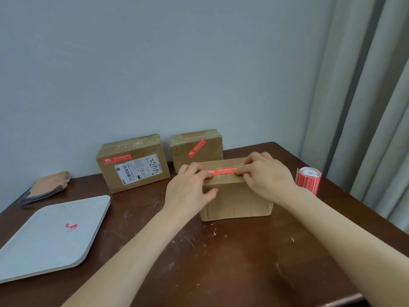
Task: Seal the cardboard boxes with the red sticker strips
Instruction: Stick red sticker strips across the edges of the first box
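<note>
1. The left grip (190,187) curls over the near top edge of the plain cardboard box (236,200). Its fingertips clamp the left end of the red sticker strip (222,171), and its thumb is on the box's front face.
2. The right grip (267,176), fingers curled, pinches the strip's right end on the same box top.
3. The strip lies between both grips, across the box top.
4. Just right of the right grip, a sticker roll (308,178) stands on the worktop (221,262).
5. Beyond the left grip sit a labelled box (132,169) and a second box (197,149), each bearing a red strip.
6. Well left of the left grip lies a white tray (53,247) holding a red scrap (71,227).
</note>
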{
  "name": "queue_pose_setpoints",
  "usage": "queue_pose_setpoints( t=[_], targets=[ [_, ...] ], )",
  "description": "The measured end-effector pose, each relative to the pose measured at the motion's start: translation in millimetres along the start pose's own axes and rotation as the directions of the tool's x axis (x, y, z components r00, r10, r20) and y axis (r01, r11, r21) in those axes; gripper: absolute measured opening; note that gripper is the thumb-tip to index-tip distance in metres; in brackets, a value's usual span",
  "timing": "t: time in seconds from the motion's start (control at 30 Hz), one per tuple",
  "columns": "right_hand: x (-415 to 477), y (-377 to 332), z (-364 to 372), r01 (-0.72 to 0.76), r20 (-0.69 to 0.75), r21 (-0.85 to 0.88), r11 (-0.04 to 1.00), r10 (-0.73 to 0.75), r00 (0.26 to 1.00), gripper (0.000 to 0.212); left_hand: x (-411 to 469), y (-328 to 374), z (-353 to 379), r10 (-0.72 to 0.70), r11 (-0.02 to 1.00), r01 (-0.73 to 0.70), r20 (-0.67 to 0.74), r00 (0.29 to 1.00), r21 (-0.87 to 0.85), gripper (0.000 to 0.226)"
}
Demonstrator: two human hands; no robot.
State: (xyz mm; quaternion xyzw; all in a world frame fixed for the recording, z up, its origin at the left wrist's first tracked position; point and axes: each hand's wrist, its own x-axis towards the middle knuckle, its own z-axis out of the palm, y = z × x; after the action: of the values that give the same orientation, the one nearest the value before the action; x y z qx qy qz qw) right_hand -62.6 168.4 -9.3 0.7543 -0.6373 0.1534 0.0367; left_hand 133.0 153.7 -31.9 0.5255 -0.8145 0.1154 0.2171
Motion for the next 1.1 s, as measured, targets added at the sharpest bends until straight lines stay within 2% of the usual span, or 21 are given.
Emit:
queue_pose_setpoints(
  t=[0.43, 0.53, 0.67, 0.9, 1.1],
  targets=[
    [10, -4, -12, -0.033, 0.033, -0.009, 0.999, 0.033, 0.999, 0.036, 2, -9, 0, 0.003, 1.000, -0.002, -0.034, 0.999, 0.008, 0.055],
    [12, -4, -9, -0.045, 0.039, -0.022, 0.999, 0.046, 0.998, 0.038, 4, -11, 1, -0.011, 1.000, 0.011, 0.000, 1.000, 0.014, 0.065],
    [15, -6, -6, -0.050, 0.073, -0.042, 0.998, 0.053, 0.996, 0.039, 9, -6, 4, -0.033, 0.999, 0.033, 0.070, 0.997, 0.006, 0.067],
    [19, -2, -6, -0.046, 0.084, -0.059, 0.997, 0.051, 0.995, 0.039, 10, -10, 6, -0.015, 1.000, 0.016, 0.097, 0.995, -0.010, 0.068],
    [15, 1, -6, -0.026, 0.067, -0.066, 0.997, 0.031, 0.997, 0.036, 2, -14, 7, 0.003, 1.000, -0.003, 0.021, 1.000, -0.005, 0.063]
  ],
)
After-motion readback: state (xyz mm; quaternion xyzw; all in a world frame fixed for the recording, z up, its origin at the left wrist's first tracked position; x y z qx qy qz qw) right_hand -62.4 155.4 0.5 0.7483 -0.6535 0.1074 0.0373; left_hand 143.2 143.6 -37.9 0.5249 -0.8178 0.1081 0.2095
